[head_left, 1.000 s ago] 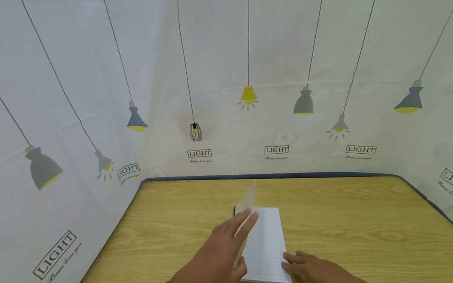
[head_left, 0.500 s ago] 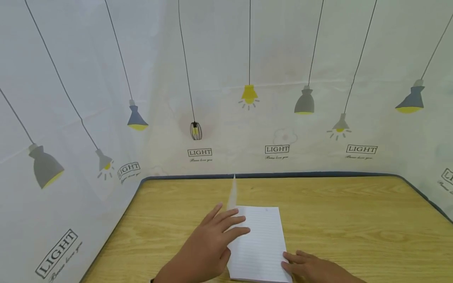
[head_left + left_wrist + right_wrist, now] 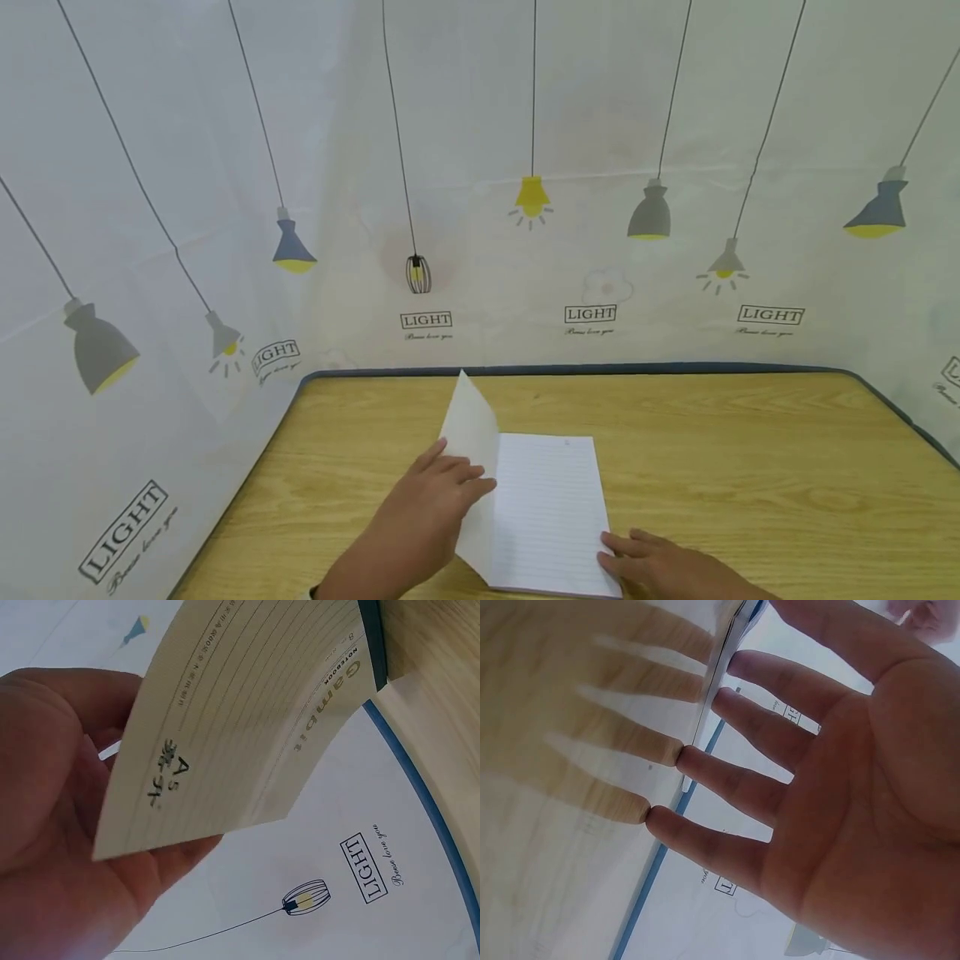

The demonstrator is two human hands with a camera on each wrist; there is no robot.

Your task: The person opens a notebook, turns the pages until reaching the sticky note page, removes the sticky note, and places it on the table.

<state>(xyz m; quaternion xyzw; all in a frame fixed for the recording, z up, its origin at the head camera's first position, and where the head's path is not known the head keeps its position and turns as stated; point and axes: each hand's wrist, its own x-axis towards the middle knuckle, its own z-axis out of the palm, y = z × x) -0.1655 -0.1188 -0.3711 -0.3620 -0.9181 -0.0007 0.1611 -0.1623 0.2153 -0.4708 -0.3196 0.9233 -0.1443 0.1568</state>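
Observation:
A notebook (image 3: 551, 517) lies open on the wooden table, a white lined page facing up. Its first leaf (image 3: 471, 417) stands raised and slants to the left. My left hand (image 3: 420, 517) presses against this leaf, fingers loosely extended; part of them is hidden behind it in the left wrist view. There the leaf (image 3: 240, 727) shows printed lines, "Gambit", "NOTEBOOK" and "A5", beside a dark green strip (image 3: 371, 637). My right hand (image 3: 660, 567) rests at the notebook's lower right edge. In the right wrist view its straight fingers (image 3: 735, 787) touch the notebook's side and the tabletop.
Wood-grain tabletop (image 3: 735, 450) surrounds the notebook, with a dark blue edge (image 3: 600, 369) along the back. White sheeting (image 3: 480, 125) printed with hanging lamps and "LIGHT" labels encloses the table behind and at both sides.
The raised leaf has swung from right to left, uncovering more of the lined page. My left hand has moved left with it, while the right hand has stayed at the edge.

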